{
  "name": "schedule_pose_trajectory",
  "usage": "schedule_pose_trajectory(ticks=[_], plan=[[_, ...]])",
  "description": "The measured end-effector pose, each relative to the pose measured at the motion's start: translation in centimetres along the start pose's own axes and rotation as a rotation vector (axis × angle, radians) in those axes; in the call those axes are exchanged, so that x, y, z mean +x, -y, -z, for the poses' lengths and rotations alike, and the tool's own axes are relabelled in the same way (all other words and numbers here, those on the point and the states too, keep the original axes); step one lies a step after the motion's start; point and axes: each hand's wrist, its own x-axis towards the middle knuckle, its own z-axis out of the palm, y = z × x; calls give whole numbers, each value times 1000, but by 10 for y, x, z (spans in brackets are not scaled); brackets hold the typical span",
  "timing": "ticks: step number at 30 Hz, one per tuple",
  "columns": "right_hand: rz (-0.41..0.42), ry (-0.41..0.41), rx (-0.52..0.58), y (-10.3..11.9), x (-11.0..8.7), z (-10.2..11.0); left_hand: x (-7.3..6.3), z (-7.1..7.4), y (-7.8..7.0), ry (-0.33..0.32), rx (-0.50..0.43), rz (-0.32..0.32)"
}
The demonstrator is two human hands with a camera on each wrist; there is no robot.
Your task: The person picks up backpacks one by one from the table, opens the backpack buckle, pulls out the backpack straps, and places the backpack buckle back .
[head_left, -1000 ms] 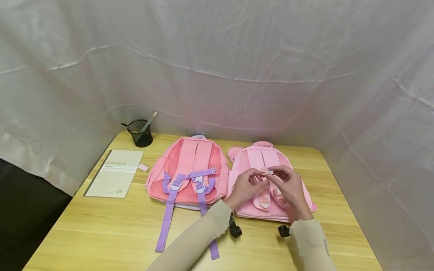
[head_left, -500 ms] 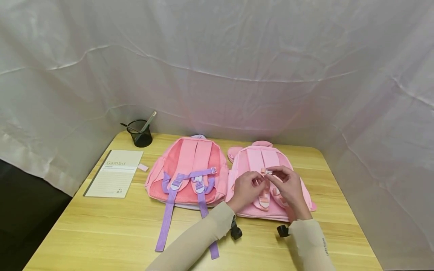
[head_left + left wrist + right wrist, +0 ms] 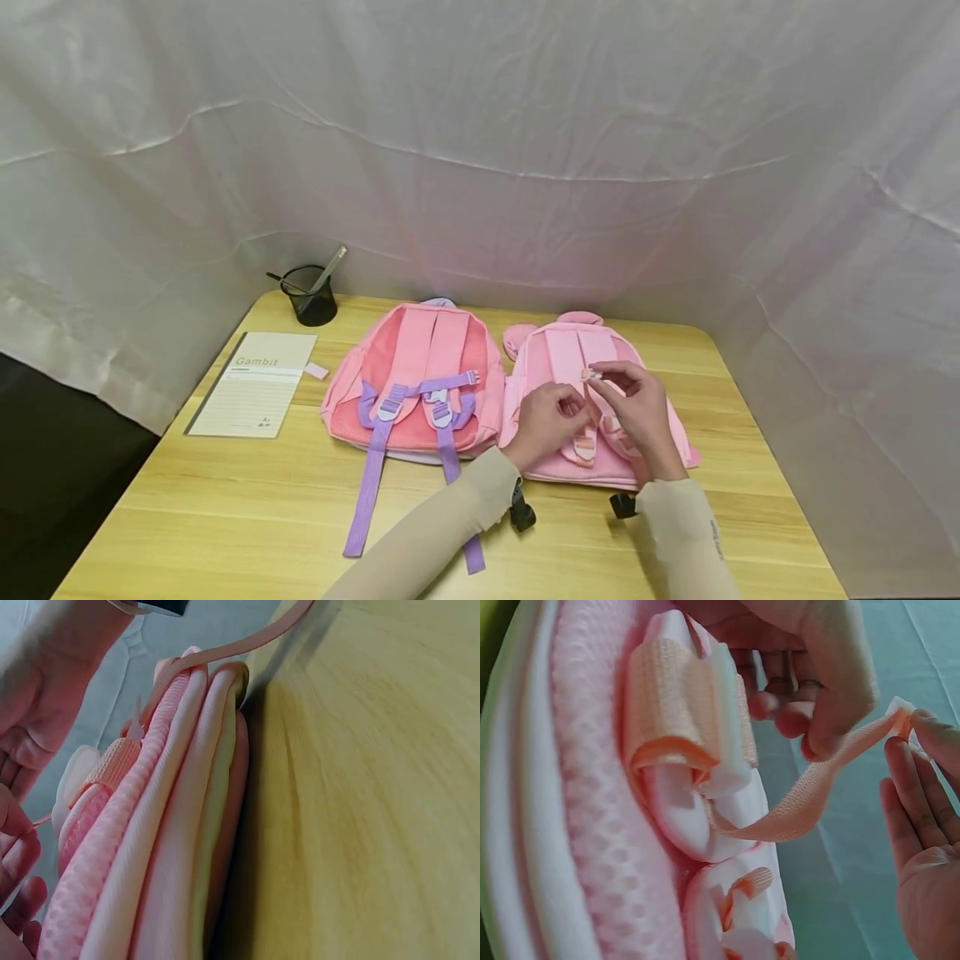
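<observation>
A light pink backpack (image 3: 532, 362) lies with its shoulder straps up under both hands. My right hand (image 3: 640, 410) pinches the white buckle (image 3: 901, 709) at the free end of a peach webbing strap (image 3: 791, 814), between thumb and forefinger. Nearer the strap's middle, my left hand (image 3: 546, 418) pinches its edge with thumb and fingertips. Between the hands and the bag the strap curves up from a white strap adjuster (image 3: 727, 727). In the left wrist view the left fingers (image 3: 19, 855) show at the edge, gripping a thin line of webbing.
Left of it rests a coral pink backpack (image 3: 412, 342) with purple straps (image 3: 370, 500) trailing toward the front edge. Farther left are a notebook (image 3: 255, 392), a small pink eraser-like block (image 3: 317, 370) and a black mesh pen cup (image 3: 315, 308). Grey curtains (image 3: 480, 167) surround the wooden table (image 3: 247, 517).
My left hand has slid down the strap, away from the buckle and toward the body. My right hand, still pinching the buckle, has lifted slightly.
</observation>
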Motion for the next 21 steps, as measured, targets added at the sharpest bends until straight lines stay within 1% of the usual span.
schedule_pose_trajectory(ticks=[6, 11, 15, 21], plan=[[5, -5, -19, 5, 2, 1, -1, 1, 0, 8, -15, 3], [2, 4, -37, 6, 2, 0, -2, 1, 1, 21, 3, 5], [15, 13, -55, 6, 2, -1, -2, -1, 2, 29, 15, 15], [28, 30, -62, 8, 1, 0, -2, 1, 1, 38, 12, 32]])
